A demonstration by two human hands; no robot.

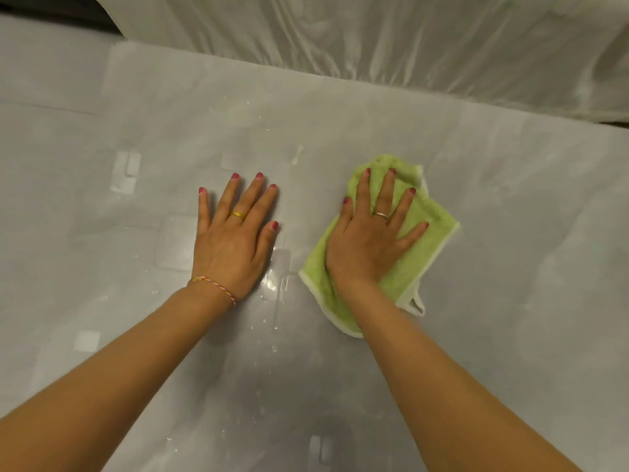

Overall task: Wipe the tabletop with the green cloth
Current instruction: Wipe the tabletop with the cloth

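Note:
A light green cloth [425, 233] with a white hem lies crumpled on the grey glossy tabletop [340, 114], right of centre. My right hand [371, 236] lies flat on top of it, fingers spread and straight, pressing it down. A white loop sticks out at the cloth's near right corner. My left hand [235, 233] rests flat on the bare tabletop to the left of the cloth, fingers straight, holding nothing. Small water drops and wet streaks show between and below the two hands.
White draped fabric [374, 39] runs along the table's far edge. The table's left edge [105, 97] drops to a pale floor. Faint pale square patches show on the left part of the surface.

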